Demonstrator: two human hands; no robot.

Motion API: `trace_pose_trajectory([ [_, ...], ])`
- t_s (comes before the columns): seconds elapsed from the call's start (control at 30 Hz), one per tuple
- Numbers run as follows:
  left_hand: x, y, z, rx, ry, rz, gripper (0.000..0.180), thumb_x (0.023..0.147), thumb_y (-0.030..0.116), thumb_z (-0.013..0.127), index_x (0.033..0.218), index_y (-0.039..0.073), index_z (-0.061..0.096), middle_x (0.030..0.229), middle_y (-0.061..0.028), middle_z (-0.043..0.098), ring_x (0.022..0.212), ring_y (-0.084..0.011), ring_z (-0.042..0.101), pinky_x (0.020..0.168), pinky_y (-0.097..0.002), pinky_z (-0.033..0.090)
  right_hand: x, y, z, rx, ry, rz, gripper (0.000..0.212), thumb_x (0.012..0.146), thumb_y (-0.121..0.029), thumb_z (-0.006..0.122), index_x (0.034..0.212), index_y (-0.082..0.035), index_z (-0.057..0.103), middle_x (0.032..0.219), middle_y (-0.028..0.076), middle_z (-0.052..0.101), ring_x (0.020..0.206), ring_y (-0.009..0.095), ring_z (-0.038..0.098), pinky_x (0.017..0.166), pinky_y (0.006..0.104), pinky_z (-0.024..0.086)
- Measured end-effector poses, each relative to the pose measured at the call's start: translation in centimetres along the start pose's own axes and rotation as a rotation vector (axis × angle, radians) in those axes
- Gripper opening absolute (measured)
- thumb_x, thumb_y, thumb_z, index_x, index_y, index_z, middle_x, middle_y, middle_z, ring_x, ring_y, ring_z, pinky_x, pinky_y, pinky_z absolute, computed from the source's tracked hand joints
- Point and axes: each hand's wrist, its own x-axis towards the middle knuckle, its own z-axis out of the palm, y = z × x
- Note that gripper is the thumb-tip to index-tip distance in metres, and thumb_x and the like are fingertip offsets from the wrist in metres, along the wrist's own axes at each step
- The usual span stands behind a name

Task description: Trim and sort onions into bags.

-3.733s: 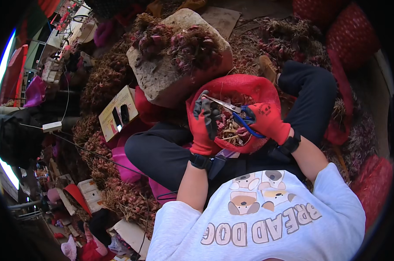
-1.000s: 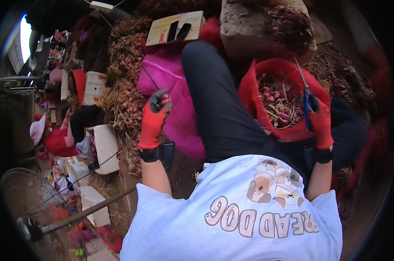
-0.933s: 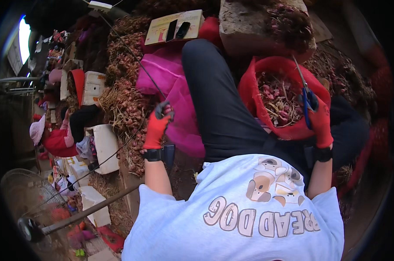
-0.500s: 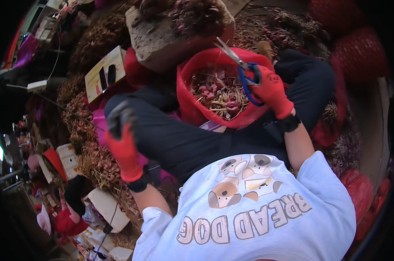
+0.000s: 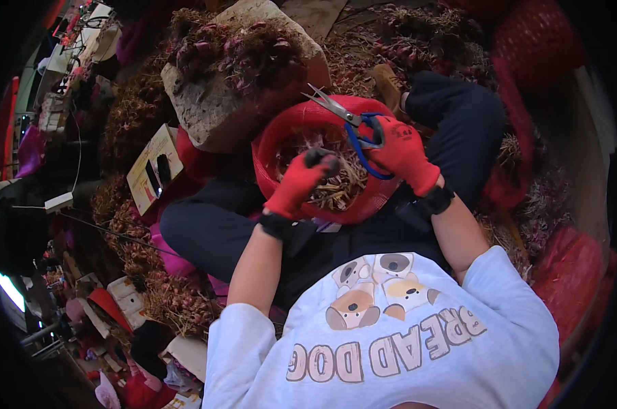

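My right hand [image 5: 405, 154], in a red glove with dark fingers, grips a pair of scissors [image 5: 341, 111]. Its blue handles loop around the fingers and its blades stand apart, pointing up and left. Over the left part of a red mesh bag [image 5: 352, 215] is my left hand [image 5: 299, 181], gloved alike. Its fingers are curled together; whatever they hold, if anything, cannot be made out. The bag stands with its mouth wide, between my crossed legs. Inside lie dry straw-coloured stalks [image 5: 342, 192] and what look like small reddish bulbs, partly hidden by my left hand.
Bunches of dried shallots [image 5: 264, 58] lie on a pale block [image 5: 203, 112] beyond the bag. A yellowish box [image 5: 143, 178] with dark flat objects on it stands left. More shallots [image 5: 168, 296] are heaped on that side, near a white power strip [image 5: 59, 202]. Red mesh sacks [image 5: 536, 41] lie right.
My left hand has swung from beside my left knee to over the red bag, its fingers now curled. The scissors remain in my right hand. The whole view has shifted somewhat.
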Motion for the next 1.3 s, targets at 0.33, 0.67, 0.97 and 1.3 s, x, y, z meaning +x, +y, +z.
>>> trace_pose_trajectory([
  [0.33,-3.3,0.3,-1.2,-1.398,0.059,-0.138,0.029,0.097,0.028,0.044,0.117,0.008,0.049,0.114,-0.0042,0.051,0.108,-0.0176,0.052,0.094,-0.0339,0.044,0.0,-2.2,1.5,1.002,-0.348,0.0,0.034,0.084,-0.017,0.062,0.112,0.0,0.057,0.098,0.004,0.064,0.089,0.01,0.059,0.079,0.0276,0.046],
  [0.67,-2.5,-2.1,-2.9,-1.851,-0.161,0.252,0.04,0.095,0.031,0.048,0.128,0.008,0.043,0.109,-0.0079,0.056,0.105,-0.0221,0.055,0.08,-0.0312,0.051,-1.1,-4.2,1.3,0.246,-0.038,-0.331,0.039,0.078,-0.041,0.067,0.098,-0.008,0.058,0.088,0.01,0.061,0.08,0.03,0.06,0.067,0.0402,0.048],
  [0.97,-2.6,-3.5,-1.1,-1.242,0.213,0.337,0.038,0.097,0.018,0.041,0.132,0.003,0.038,0.125,-0.0087,0.05,0.112,-0.0148,0.049,0.084,-0.0235,0.045,-1.7,-3.8,2.7,-0.078,-0.071,-0.333,0.048,0.073,-0.038,0.069,0.104,-0.005,0.053,0.096,0.014,0.054,0.084,0.032,0.057,0.069,0.0399,0.047],
  [1.3,-2.6,-1.5,0.0,-0.944,0.433,0.21,0.031,0.096,0.007,0.041,0.127,0.001,0.041,0.126,-0.0082,0.048,0.108,-0.0165,0.05,0.084,-0.0248,0.046,-2.0,-2.6,4.2,-0.255,-0.182,-0.255,0.045,0.066,-0.033,0.071,0.095,-0.005,0.052,0.084,0.012,0.059,0.078,0.029,0.061,0.068,0.0387,0.048],
])
